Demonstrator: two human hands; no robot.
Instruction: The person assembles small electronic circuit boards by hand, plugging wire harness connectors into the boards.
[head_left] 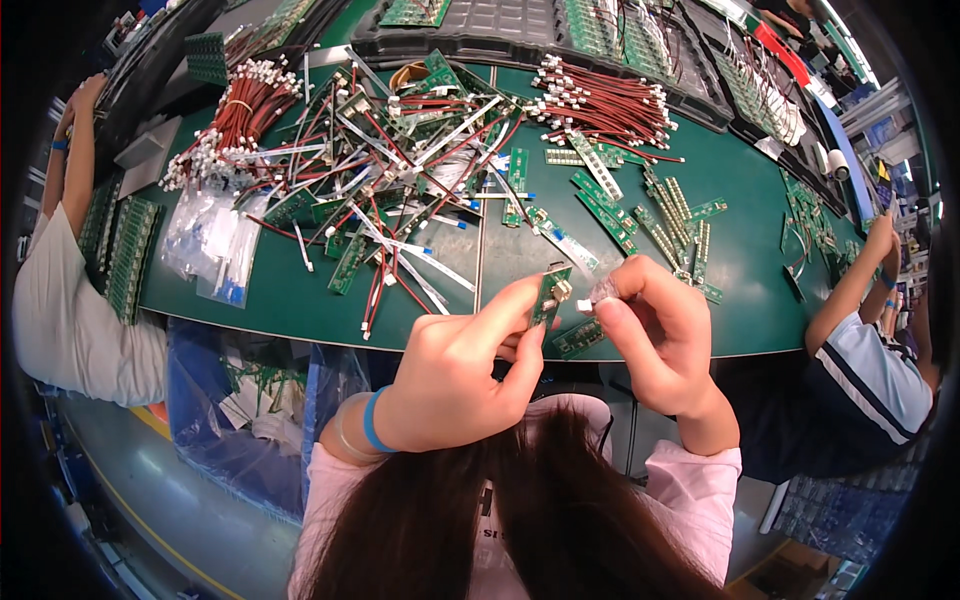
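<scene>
My left hand pinches a small green circuit board upright between thumb and fingers, its pale connector sockets facing right. Close to its right, my right hand is closed in a pinch on a small white connector. A greyish, shiny patch shows at those fingertips; I cannot make out what it is. The connector and the board appear slightly apart. Just beyond my hands lies a board with a white flat cable. Another green board rests near the table edge, partly behind my right thumb.
The green table carries a tangled pile of boards and cables, bundled red-black wires, more wires and LED strips. Black trays stand at the back. A blue-lined bin sits lower left. Other people work either side.
</scene>
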